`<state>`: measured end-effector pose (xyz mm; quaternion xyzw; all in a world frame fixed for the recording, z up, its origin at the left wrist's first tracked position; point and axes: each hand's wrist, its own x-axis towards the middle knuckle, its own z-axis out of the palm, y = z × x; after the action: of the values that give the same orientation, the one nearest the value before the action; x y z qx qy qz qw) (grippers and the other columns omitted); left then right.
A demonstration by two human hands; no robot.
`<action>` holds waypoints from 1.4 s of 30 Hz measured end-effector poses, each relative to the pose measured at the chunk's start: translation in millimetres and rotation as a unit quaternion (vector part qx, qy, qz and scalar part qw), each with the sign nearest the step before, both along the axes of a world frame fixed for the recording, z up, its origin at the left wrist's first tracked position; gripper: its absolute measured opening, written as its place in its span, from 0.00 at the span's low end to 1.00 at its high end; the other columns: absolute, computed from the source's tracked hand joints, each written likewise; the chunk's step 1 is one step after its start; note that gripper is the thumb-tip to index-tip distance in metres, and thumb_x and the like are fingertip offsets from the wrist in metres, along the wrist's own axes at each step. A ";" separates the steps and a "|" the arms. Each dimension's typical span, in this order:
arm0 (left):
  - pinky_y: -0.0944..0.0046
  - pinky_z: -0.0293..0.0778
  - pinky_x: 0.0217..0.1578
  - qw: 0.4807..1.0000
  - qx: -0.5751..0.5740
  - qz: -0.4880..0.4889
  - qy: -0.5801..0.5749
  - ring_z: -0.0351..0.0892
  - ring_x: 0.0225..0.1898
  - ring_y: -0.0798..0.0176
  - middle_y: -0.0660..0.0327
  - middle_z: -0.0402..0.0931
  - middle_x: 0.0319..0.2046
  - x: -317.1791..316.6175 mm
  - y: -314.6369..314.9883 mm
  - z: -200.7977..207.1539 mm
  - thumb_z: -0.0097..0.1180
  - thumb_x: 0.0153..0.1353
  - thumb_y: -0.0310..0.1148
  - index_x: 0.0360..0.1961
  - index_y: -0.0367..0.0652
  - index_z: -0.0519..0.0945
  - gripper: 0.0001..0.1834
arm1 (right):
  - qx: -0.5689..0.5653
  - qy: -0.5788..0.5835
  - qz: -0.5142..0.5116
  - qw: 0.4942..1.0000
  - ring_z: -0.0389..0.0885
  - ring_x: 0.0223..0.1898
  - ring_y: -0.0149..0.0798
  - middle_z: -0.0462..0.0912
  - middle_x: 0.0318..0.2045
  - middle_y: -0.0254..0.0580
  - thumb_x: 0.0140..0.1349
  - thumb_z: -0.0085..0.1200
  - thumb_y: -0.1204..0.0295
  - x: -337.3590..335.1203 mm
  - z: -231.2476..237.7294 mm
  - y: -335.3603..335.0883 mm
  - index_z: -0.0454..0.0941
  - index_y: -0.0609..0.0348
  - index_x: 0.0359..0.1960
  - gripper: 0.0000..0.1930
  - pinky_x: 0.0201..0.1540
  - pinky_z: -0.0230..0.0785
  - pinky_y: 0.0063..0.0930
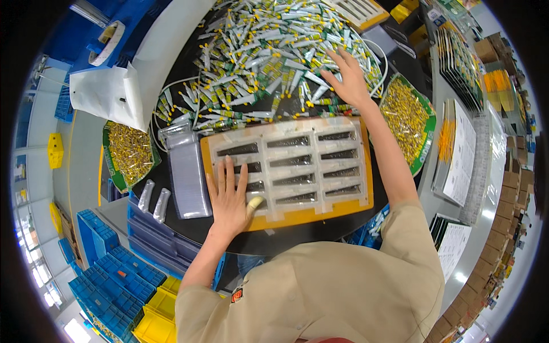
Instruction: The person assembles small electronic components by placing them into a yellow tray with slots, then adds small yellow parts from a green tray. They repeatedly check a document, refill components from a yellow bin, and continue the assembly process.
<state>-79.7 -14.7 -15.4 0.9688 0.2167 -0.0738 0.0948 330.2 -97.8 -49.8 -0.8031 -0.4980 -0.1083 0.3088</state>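
A yellow-orange board carries a white frame [264, 171] with rows of tapered slots; the dark bottoms of the slots show. My left hand [229, 200] lies flat on the frame's left column, fingers stretched, a pale yellow cover on the thumb tip. Beyond the frame spreads a large heap of small white-and-green tubes [251, 63] with yellow caps. Over the right side of that heap is my right hand [349, 81], fingers apart and nothing visible in them. Whether its fingertips touch any tubes, I cannot tell.
Stacked clear plastic trays [189, 171] stand left of the board. Green-edged bags of small yellow pieces flank the table, one at left [128, 154] and one at right [405, 117]. Two silvery tubes [154, 201] lie near the left edge. Blue crates [114, 274] stand lower left.
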 end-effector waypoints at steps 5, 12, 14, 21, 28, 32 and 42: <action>0.33 0.26 0.68 0.991 -0.007 0.025 -0.132 0.29 0.75 0.38 0.44 0.35 0.75 29.6 34.9 22.4 0.36 0.70 0.55 0.74 0.40 0.48 0.39 | -0.144 -0.073 -0.087 0.983 0.45 0.73 0.60 0.47 0.74 0.49 0.66 0.31 0.33 8.0 -28.9 149.0 0.54 0.24 0.72 0.34 0.62 0.34 0.83; 0.36 0.42 0.69 0.973 0.138 -0.001 -0.188 0.45 0.73 0.44 0.53 0.48 0.73 162.0 193.6 -28.1 0.48 0.68 0.34 0.71 0.54 0.59 0.31 | -0.230 0.009 0.137 0.963 0.49 0.74 0.45 0.61 0.70 0.36 0.73 0.28 0.46 -48.7 3.6 194.9 0.66 0.27 0.67 0.24 0.70 0.35 0.72; 0.35 0.49 0.67 0.980 0.083 0.017 -0.182 0.53 0.71 0.46 0.53 0.55 0.70 155.7 228.6 -39.1 0.52 0.66 0.36 0.69 0.58 0.62 0.30 | -0.140 0.020 0.143 0.980 0.59 0.70 0.46 0.68 0.66 0.35 0.71 0.40 0.55 -41.9 19.9 167.0 0.74 0.33 0.60 0.19 0.67 0.47 0.65; 0.50 0.64 0.62 0.974 0.008 0.088 -0.211 0.66 0.62 0.48 0.59 0.72 0.58 124.8 270.9 -39.8 0.55 0.64 0.31 0.52 0.51 0.81 0.15 | -0.192 -0.085 0.199 0.957 0.75 0.50 0.45 0.77 0.46 0.40 0.50 0.59 0.79 -39.8 12.9 67.7 0.85 0.46 0.38 0.14 0.52 0.70 0.39; 0.49 0.60 0.63 0.958 0.077 0.048 -0.273 0.68 0.59 0.53 0.65 0.76 0.51 119.3 246.5 -40.0 0.63 0.58 0.33 0.46 0.50 0.84 0.13 | -0.017 -0.167 0.194 0.966 0.75 0.45 0.41 0.79 0.40 0.34 0.49 0.65 0.70 -74.2 25.0 64.0 0.78 0.52 0.33 0.10 0.48 0.66 0.39; 0.56 0.73 0.47 0.919 -0.065 0.082 -0.380 0.77 0.47 0.51 0.59 0.77 0.46 106.6 213.9 -18.9 0.59 0.61 0.31 0.47 0.45 0.82 0.13 | 0.011 -0.157 0.283 0.946 0.77 0.40 0.37 0.81 0.34 0.28 0.50 0.61 0.70 -149.6 30.8 41.9 0.80 0.51 0.33 0.08 0.47 0.65 0.33; 0.65 0.73 0.41 0.873 -0.192 0.105 -0.436 0.77 0.38 0.59 0.55 0.76 0.40 20.9 103.4 12.9 0.57 0.61 0.22 0.48 0.41 0.82 0.14 | -0.166 -0.128 0.133 0.969 0.76 0.47 0.48 0.80 0.37 0.41 0.47 0.57 0.78 -148.7 18.2 76.9 0.82 0.56 0.34 0.10 0.50 0.71 0.40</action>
<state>-58.8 88.7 -2.5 0.8372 0.2355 0.3260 0.3708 181.5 -20.9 -31.6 -0.7490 -0.6468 -0.0836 0.1169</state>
